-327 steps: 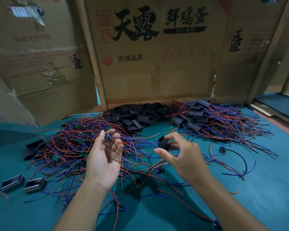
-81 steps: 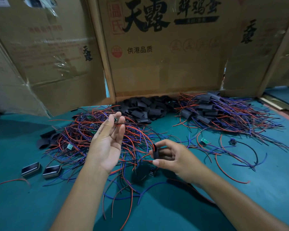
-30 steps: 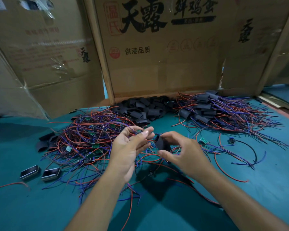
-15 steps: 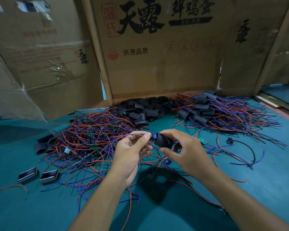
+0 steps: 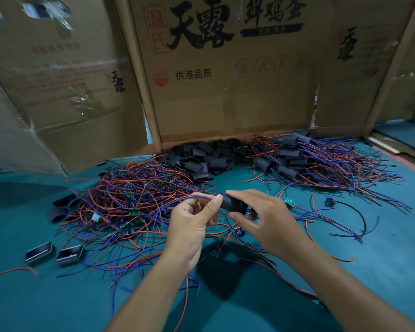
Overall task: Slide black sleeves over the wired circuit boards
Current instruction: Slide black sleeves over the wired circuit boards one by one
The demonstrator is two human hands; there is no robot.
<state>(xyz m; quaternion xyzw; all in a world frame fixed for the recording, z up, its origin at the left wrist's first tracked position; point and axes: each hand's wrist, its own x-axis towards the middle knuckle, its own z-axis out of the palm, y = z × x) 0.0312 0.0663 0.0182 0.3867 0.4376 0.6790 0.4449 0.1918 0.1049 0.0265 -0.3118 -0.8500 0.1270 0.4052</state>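
While cardboard boxes (image 5: 225,92) wall off the green table (image 5: 369,271), my right hand (image 5: 268,221) pinches a matte black sleeve (image 5: 233,204) above the tangled wires (image 5: 130,200), its long axis running left to right. My left hand (image 5: 192,224) pinches blue leads (image 5: 192,198) at its left end.

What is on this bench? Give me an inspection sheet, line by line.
Surface: teal felt bench top, shadowed near the front.
Job's things: black tubular sleeve held mid-air; heap of flat black sleeves; sleeved boards with wires.
Clutter: two small black rectangular shells.
Hands: left hand pinches wires; right hand grips the sleeve.
Cables: tangle of red and blue wires with green boards.
Surroundings: printed brown cardboard wall.
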